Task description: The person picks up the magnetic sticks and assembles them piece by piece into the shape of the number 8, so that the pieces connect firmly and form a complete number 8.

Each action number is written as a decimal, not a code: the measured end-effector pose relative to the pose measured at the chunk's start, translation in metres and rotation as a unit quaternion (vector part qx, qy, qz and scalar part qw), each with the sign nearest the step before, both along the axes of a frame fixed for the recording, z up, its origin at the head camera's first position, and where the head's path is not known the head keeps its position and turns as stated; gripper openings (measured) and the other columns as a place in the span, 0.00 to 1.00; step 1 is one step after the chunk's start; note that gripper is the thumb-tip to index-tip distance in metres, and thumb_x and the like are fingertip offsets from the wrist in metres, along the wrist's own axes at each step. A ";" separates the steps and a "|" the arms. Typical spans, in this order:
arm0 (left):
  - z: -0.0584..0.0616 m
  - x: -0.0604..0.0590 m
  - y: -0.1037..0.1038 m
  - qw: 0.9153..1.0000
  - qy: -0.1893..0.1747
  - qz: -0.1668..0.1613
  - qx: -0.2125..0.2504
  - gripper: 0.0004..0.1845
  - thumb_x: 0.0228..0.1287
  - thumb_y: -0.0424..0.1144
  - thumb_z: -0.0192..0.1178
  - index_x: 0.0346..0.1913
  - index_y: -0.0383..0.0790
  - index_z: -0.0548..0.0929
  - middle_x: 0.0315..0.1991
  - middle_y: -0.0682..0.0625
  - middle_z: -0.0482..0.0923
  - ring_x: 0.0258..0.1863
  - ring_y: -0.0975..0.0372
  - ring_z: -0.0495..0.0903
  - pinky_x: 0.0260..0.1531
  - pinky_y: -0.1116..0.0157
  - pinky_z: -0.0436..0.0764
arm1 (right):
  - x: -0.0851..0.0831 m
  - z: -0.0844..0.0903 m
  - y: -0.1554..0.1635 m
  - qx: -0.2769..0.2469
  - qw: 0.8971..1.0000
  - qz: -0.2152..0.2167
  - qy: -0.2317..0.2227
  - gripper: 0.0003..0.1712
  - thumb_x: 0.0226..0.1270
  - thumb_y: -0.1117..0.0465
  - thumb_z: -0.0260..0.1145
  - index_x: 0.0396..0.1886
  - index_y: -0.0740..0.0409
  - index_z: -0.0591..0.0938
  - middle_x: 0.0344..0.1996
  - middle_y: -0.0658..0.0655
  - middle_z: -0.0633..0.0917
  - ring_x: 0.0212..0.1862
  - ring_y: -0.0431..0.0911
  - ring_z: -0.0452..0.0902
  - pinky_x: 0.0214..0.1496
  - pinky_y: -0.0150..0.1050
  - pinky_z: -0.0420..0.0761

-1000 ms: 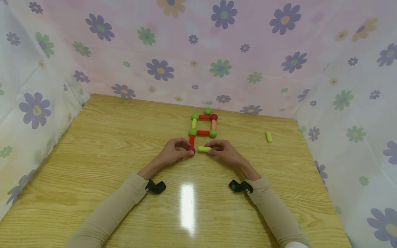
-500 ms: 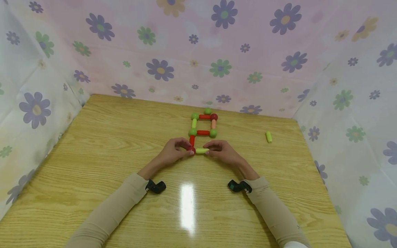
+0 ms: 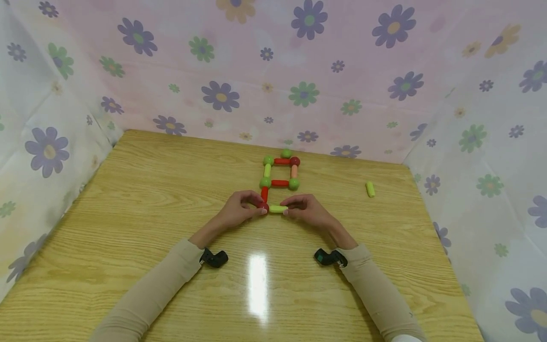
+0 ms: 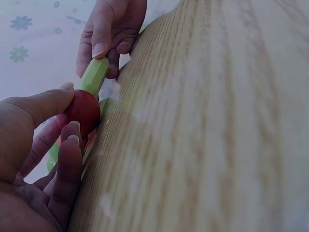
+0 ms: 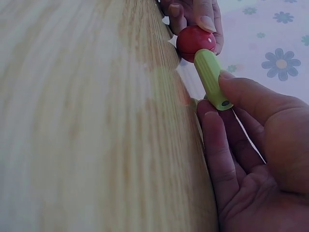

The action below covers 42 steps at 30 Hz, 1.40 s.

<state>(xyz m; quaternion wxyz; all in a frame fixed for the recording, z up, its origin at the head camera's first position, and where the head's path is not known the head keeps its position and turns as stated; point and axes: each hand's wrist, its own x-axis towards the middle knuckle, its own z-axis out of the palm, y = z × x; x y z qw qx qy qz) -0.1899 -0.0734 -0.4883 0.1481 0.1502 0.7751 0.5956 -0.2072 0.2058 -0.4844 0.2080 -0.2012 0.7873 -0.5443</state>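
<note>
A figure of red and green rods and balls (image 3: 279, 172) lies flat on the wooden table (image 3: 149, 199). My left hand (image 3: 243, 209) pinches the red ball (image 3: 266, 207) (image 4: 83, 109) (image 5: 194, 41) at the lower end of a red rod (image 3: 264, 194). My right hand (image 3: 304, 209) pinches a light green rod (image 3: 278, 208) (image 4: 93, 76) (image 5: 211, 78) by its right end. The rod's left end touches the red ball.
A loose light green rod (image 3: 370, 189) lies to the right near the table's edge. Flowered cloth walls (image 3: 273, 71) close in the table at the back and both sides. A lone green ball (image 3: 286, 153) sits at the figure's far end.
My right hand has slid the light green rod leftward until its end meets the red ball. My left hand has stayed on the ball.
</note>
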 end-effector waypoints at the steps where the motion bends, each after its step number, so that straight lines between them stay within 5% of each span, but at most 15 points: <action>1: 0.000 0.000 0.000 1.000 0.000 0.001 0.000 0.14 0.65 0.43 0.72 0.49 0.42 0.85 0.45 0.46 0.85 0.23 0.61 0.76 0.23 0.67 0.76 | 0.000 0.000 0.000 -0.001 1.000 0.000 0.002 0.14 0.70 0.65 0.70 0.54 0.61 0.87 0.49 0.58 0.88 0.48 0.44 0.84 0.49 0.34 0.83; 18: 0.000 0.000 -0.003 1.000 0.000 0.005 -0.004 0.15 0.64 0.42 0.72 0.49 0.40 0.85 0.45 0.46 0.85 0.25 0.61 0.77 0.23 0.67 0.76 | -0.002 -0.001 -0.003 -0.005 1.000 -0.002 0.029 0.13 0.67 0.65 0.73 0.50 0.61 0.89 0.48 0.58 0.89 0.48 0.42 0.83 0.50 0.33 0.81; 24: 0.000 -0.001 -0.002 1.000 -0.002 0.006 -0.002 0.14 0.64 0.42 0.72 0.49 0.41 0.85 0.44 0.46 0.85 0.24 0.61 0.76 0.22 0.68 0.76 | -0.003 0.002 0.001 -0.025 0.998 -0.045 -0.023 0.15 0.73 0.61 0.68 0.53 0.64 0.87 0.49 0.59 0.88 0.40 0.41 0.83 0.38 0.35 0.84; 28: 0.001 -0.002 -0.003 1.000 0.000 0.006 -0.005 0.14 0.64 0.42 0.72 0.49 0.41 0.85 0.45 0.46 0.85 0.27 0.61 0.77 0.23 0.68 0.76 | -0.007 0.003 0.001 -0.066 0.993 -0.087 -0.044 0.18 0.76 0.61 0.64 0.56 0.69 0.83 0.48 0.58 0.86 0.43 0.41 0.82 0.36 0.37 0.86; 35: 0.002 -0.001 -0.002 1.000 -0.007 0.004 -0.006 0.15 0.64 0.43 0.72 0.50 0.41 0.85 0.45 0.47 0.85 0.31 0.59 0.78 0.26 0.68 0.76 | -0.030 0.008 0.002 -0.140 0.973 -0.181 0.029 0.20 0.76 0.61 0.64 0.54 0.77 0.80 0.37 0.53 0.86 0.37 0.42 0.80 0.33 0.33 0.83; 42: 0.000 0.001 0.000 1.000 0.000 0.001 0.004 0.15 0.64 0.41 0.72 0.50 0.40 0.85 0.45 0.46 0.85 0.30 0.61 0.78 0.25 0.69 0.76 | -0.067 0.028 -0.003 -0.176 0.954 -0.217 0.105 0.18 0.75 0.66 0.62 0.54 0.80 0.79 0.41 0.50 0.88 0.42 0.45 0.81 0.42 0.37 0.82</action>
